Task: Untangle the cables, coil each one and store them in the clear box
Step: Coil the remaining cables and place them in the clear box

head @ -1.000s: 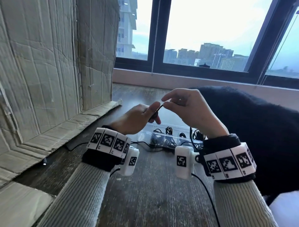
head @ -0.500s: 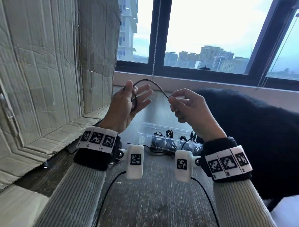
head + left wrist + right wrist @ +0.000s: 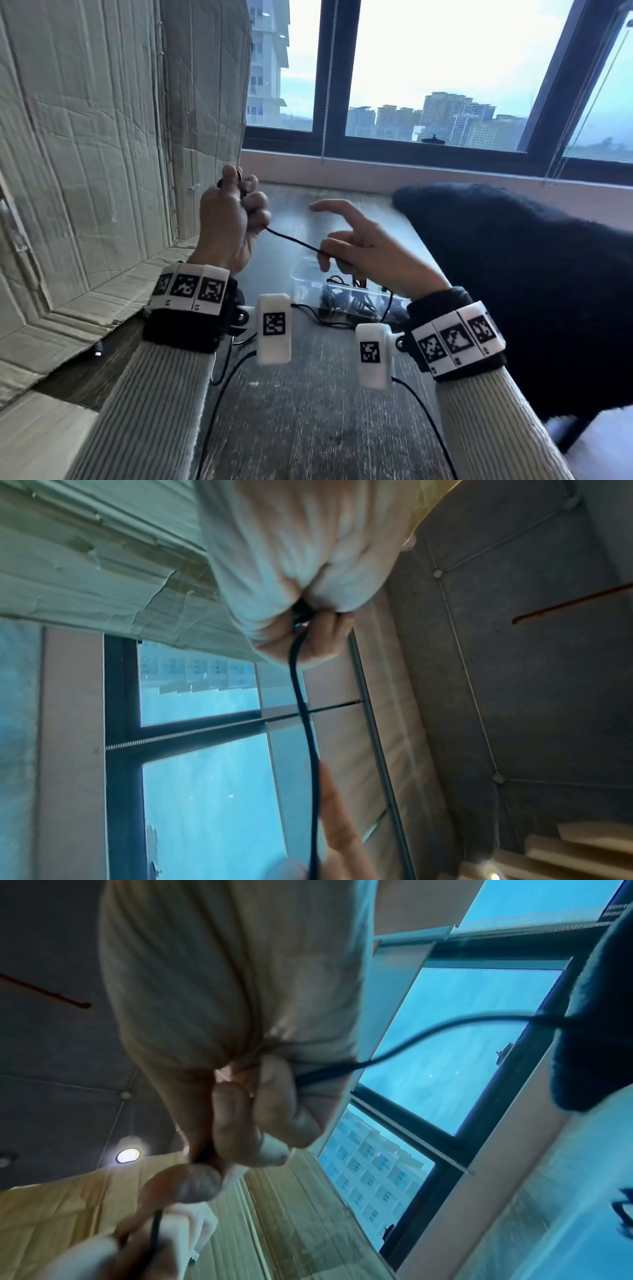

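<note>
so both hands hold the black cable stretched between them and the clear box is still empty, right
Not quite. The head view shows the clear box already holds black coils. The rest stands: the left hand and right hand hold the black cable stretched between them.

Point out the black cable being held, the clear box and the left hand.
black cable (image 3: 294, 242), head view: the taut stretch between the hands.
clear box (image 3: 303, 287), head view: its left wall.
left hand (image 3: 227, 222), head view: the back of the hand.

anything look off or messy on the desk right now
Mostly the leftovers: a thin black cable trails loose over the table in front of the clear box, uncoiled. A small connector pokes out from under the creased, buckled cardboard on the left. Nothing looks spilled or broken.
</note>
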`<state>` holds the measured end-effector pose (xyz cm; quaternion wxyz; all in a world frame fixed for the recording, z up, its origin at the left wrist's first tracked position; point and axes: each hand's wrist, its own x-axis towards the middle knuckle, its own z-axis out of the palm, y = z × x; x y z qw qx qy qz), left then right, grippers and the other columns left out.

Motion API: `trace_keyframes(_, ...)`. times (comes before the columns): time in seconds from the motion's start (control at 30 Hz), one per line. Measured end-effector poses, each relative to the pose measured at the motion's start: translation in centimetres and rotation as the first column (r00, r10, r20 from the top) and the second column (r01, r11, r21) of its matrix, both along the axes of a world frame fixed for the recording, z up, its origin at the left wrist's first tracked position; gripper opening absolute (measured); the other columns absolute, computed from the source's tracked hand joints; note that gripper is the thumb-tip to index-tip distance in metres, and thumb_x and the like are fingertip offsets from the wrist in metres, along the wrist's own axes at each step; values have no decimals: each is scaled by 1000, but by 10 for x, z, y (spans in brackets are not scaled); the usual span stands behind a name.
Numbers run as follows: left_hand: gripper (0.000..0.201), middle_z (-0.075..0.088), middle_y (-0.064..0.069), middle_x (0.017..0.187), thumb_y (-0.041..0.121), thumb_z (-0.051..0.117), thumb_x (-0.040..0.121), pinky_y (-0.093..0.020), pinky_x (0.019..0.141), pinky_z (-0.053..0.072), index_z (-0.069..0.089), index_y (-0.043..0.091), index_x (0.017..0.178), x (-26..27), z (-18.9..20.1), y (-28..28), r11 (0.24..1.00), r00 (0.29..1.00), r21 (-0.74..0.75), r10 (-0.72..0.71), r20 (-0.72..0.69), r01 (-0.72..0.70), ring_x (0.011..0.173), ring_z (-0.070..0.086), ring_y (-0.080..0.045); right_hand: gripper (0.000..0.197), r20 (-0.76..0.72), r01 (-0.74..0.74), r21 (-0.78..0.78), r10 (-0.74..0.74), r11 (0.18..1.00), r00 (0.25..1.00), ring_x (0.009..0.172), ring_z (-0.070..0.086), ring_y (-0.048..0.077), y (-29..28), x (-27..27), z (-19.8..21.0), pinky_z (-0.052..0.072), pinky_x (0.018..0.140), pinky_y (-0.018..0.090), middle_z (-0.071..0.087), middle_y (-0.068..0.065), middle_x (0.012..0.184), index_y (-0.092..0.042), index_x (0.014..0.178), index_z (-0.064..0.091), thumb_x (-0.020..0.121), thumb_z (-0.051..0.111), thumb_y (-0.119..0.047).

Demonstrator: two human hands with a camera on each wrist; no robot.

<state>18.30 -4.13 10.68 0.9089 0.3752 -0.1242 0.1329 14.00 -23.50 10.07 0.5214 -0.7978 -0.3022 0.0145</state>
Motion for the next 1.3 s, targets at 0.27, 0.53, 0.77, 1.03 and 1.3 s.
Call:
trace_keyframes(0.27, 64, 59, 7, 71, 60, 18, 96, -29, 64, 48, 67, 18, 94, 6, -20, 3, 180, 909, 892, 141, 393, -414, 68, 60, -17, 7, 251, 271, -27, -256, 962, 933, 69, 62, 1, -29, -2, 16, 47, 72, 13, 73, -11, 80, -19, 87, 75, 85, 69, -19)
trace_keyframes(0.53, 45, 48, 5, 49, 59, 64, 78, -26, 51, 36, 59, 17, 60, -7, -25, -29, 76, 950, 962, -154, 272, -263, 45, 41, -8, 11, 279, 459, 221, -507, 861, 816, 96, 67, 3, -27, 26, -1, 50, 96, 30, 74, -10, 95, -23, 93, 77, 84, 71, -26)
trace_keyframes(0.77, 29, 64, -1, 83, 25, 40, 101, -30, 79, 57, 50, 10, 79, -9, -20, -40, 789, 991, 612, -118, 60, 57, 94, 70, -18, 18, 187, 441, 133, -459, 888, 868, 60, 54, -9, -22, 32, -12, 42, 65, 10, 64, -14, 75, -20, 102, 73, 94, 57, -20)
trace_keyframes(1.03, 29, 71, -9, 82, 30, 26, 105, -46, 81, 58, 41, 5, 103, 2, -10, -28, 995, 999, 96, 33, 25, -36, 85, 73, -27, 20, 165, 271, -21, -264, 962, 950, 41, 38, -1, -2, 22, -15, 30, 44, 11, 53, -1, 59, -16, 108, 72, 95, 57, -21)
trace_keyframes(1.3, 35, 50, 6, 61, 41, 33, 102, -15, 34, 27, 54, 18, 85, 6, -19, -28, 888, 957, 357, 264, 122, -290, 42, 37, -6, 23, 1, 51, -390, -55, 919, 998, 58, 43, 14, 0, 6, -5, 37, 52, 15, 55, 1, 62, -12, 109, 72, 93, 59, -22)
